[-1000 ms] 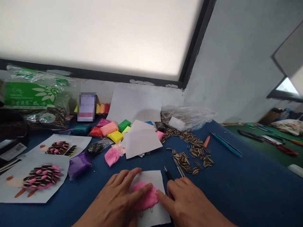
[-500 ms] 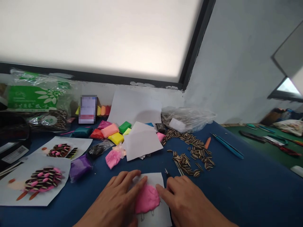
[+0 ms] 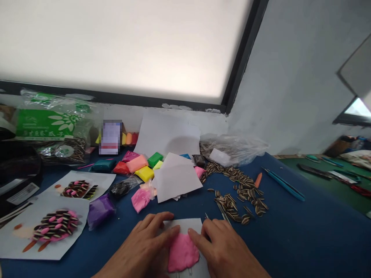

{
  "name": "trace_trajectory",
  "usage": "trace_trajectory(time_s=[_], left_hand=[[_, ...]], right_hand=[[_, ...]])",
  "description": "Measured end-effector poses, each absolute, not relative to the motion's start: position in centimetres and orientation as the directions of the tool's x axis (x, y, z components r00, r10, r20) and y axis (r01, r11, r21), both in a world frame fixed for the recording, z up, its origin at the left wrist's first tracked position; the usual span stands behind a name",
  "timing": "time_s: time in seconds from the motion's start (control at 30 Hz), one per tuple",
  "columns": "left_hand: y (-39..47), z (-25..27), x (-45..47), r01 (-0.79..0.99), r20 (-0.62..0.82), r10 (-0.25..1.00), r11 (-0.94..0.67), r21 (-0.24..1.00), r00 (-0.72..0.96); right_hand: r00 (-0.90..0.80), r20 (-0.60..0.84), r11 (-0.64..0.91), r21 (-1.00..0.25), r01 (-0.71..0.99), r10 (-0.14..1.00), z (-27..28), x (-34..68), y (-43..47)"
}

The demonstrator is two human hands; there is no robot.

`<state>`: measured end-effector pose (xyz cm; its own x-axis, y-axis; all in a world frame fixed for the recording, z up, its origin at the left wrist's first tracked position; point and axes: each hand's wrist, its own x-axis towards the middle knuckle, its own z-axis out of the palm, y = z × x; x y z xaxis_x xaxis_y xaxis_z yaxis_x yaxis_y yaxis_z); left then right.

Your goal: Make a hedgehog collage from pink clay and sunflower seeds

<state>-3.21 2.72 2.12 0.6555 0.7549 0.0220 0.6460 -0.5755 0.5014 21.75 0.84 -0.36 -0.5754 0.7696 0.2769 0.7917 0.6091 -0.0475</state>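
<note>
A flattened piece of pink clay (image 3: pixel 183 253) lies on a white sheet of paper (image 3: pixel 185 223), with pencilled lines showing below it. My left hand (image 3: pixel 149 239) is open, fingers stretched out, its thumb against the clay's upper left edge. From the other side my right hand (image 3: pixel 222 245) touches the upper right edge with its thumb. That hand's fingers are bent beside the paper, with the thumb apart from them. A thin pen-like tip (image 3: pixel 206 216) pokes out beyond the right hand; the rest is hidden under it.
Sunflower seeds (image 3: pixel 228 206) are scattered ahead right, near an orange piece (image 3: pixel 258 180) and blue tweezers (image 3: pixel 284 183). Packs of coloured clay (image 3: pixel 137 163) and loose paper (image 3: pixel 176 177) lie ahead. Decorated hedgehog pictures (image 3: pixel 66 249) and a purple pack (image 3: pixel 101 210) are at left.
My right thumb has shifted left along the clay's upper edge. My left hand stays at the clay's left side. The whole view has moved slightly down and right.
</note>
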Motion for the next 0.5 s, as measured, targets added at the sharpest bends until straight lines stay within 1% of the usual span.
trace_trajectory(time_s=[0.03, 0.1, 0.17, 0.2, 0.23, 0.3, 0.43, 0.5], left_hand=[[2.8, 1.9, -3.3, 0.640, 0.035, 0.754, -0.580, 0.504, 0.656], [2.8, 1.6, -3.4, 0.614, 0.077, 0.741, -0.604, 0.508, 0.667], [2.8, 1.4, -3.6, 0.592, 0.106, 0.726, -0.628, 0.505, 0.679], [2.8, 1.3, -3.7, 0.591, 0.108, 0.723, -0.632, 0.502, 0.682], [2.8, 1.3, -3.7, 0.594, 0.103, 0.724, -0.631, 0.499, 0.682], [2.8, 1.4, -3.7, 0.609, 0.087, 0.734, -0.618, 0.496, 0.674], [2.9, 1.5, -3.7, 0.600, 0.099, 0.731, -0.622, 0.503, 0.675], [2.8, 1.5, -3.8, 0.586, 0.110, 0.719, -0.635, 0.503, 0.686]], right_hand=[[-0.574, 0.294, 0.611, -0.046, 0.790, 0.764, -0.4, 21.8, 0.9], [-0.556, 0.373, 0.609, -0.034, 0.792, 0.743, -0.9, 21.5, 1.0], [-0.500, 0.529, 0.579, 0.020, 0.815, 0.686, -1.8, 20.9, 1.2], [-0.488, 0.589, 0.575, 0.048, 0.817, 0.644, -2.3, 20.6, 1.2], [-0.482, 0.618, 0.571, 0.065, 0.818, 0.621, -2.6, 20.4, 1.3], [-0.477, 0.645, 0.565, 0.085, 0.821, 0.597, -2.9, 20.1, 1.3], [-0.486, 0.614, 0.578, 0.058, 0.814, 0.622, -2.4, 20.2, 1.1], [-0.496, 0.609, 0.581, 0.070, 0.811, 0.619, -2.4, 20.3, 1.0]])
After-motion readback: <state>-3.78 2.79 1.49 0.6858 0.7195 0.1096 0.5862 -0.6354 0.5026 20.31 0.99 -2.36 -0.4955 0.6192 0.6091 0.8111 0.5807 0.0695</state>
